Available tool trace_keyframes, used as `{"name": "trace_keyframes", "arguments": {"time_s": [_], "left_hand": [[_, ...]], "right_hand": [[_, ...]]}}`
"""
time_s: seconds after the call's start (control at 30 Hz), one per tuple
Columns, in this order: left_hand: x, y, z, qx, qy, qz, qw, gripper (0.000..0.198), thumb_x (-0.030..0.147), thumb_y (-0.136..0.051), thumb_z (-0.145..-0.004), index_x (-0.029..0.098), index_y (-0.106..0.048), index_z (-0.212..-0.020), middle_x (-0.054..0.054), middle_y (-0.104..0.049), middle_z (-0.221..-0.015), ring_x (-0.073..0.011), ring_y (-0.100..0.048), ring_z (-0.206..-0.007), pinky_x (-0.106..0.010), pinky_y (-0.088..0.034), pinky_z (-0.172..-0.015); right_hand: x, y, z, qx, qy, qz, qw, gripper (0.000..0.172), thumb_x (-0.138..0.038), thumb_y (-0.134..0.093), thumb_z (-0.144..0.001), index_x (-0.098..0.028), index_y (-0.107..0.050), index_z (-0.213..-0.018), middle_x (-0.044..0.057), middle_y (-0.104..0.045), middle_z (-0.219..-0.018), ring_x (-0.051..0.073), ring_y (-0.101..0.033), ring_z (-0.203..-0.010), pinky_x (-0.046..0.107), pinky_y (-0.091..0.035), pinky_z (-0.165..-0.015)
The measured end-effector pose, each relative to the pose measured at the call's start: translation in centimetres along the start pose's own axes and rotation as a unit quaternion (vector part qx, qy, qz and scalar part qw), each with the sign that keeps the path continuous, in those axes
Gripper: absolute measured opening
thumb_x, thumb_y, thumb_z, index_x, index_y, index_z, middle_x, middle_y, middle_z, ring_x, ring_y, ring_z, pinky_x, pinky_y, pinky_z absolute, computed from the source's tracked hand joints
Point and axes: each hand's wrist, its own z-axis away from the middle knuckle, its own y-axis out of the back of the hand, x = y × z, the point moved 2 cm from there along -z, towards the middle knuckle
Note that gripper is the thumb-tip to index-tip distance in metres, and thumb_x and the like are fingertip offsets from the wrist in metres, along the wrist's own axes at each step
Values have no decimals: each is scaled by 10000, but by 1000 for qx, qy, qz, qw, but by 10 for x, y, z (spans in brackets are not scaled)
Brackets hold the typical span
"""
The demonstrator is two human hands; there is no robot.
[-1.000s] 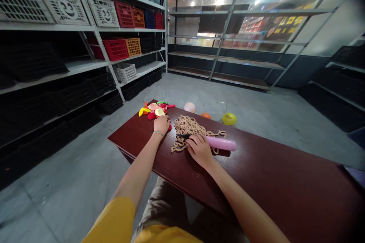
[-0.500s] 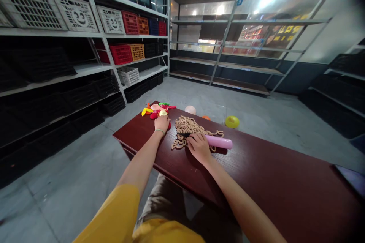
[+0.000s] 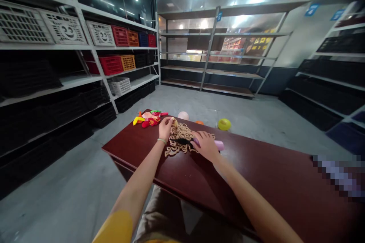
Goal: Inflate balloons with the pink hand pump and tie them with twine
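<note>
Pinched in the fingers of my left hand (image 3: 165, 129) is a small pale yellow piece (image 3: 174, 122), apparently a limp balloon; the fingers partly hide it. My right hand (image 3: 205, 145) is closed around a pink balloon pump (image 3: 219, 145) with a black tapered nozzle (image 3: 181, 141) pointing left. The pump lies across a heap of beige cord (image 3: 173, 149) on the dark red table (image 3: 256, 174). Left of that heap is a pile of limp balloons (image 3: 151, 120) in red, yellow, orange, green and pink.
Beyond the table's far edge are a yellow balloon (image 3: 224, 124), a whitish balloon (image 3: 183, 115) and part of an orange balloon (image 3: 199, 122). A blurred-out flat object (image 3: 339, 176) lies at the table's right end. Shelves with crates (image 3: 111, 65) line the left side.
My left hand has lifted the pale yellow piece from the balloon pile and moved right, above the cord. My right hand has shifted its grip, and the pump's nozzle shows more. The view has turned slightly right.
</note>
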Motion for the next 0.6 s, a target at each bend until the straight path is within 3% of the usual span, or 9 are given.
{"name": "trace_keyframes", "arguments": {"time_s": [0.13,0.23,0.4,0.6], "left_hand": [[4,-42,12,-79,90,192,974,321,338,-765,-712,149,-678,-956,-67,-708,-941,-167,-665,-833,-302,-516,-790],[5,-54,25,-134,146,274,941,341,327,-793,-702,146,-699,-976,-77,-718,-988,-181,-678,-907,-327,-521,-853],[10,-40,31,-154,179,289,928,330,375,-774,-756,139,-694,-973,-77,-721,-929,-154,-683,-849,-301,-544,-826],[12,-20,19,-61,181,312,930,268,311,-755,-777,199,-636,-989,-13,-684,-886,-106,-668,-818,-269,-549,-834]], "right_hand": [[26,15,26,-49,8,28,998,515,-471,-532,-917,-253,-499,-1382,97,-604,-1288,289,-502,-1181,438,-329,-1008],[36,14,47,-44,-6,40,998,558,-416,-537,-920,-260,-433,-1445,92,-582,-1335,276,-498,-1205,443,-305,-1039],[40,8,59,-17,-12,33,999,472,-360,-554,-912,-235,-522,-1367,99,-617,-1271,255,-539,-1146,433,-320,-1032],[53,14,60,33,-24,38,998,393,-283,-578,-853,-191,-590,-1235,113,-629,-1238,276,-555,-1111,446,-377,-987]]}}
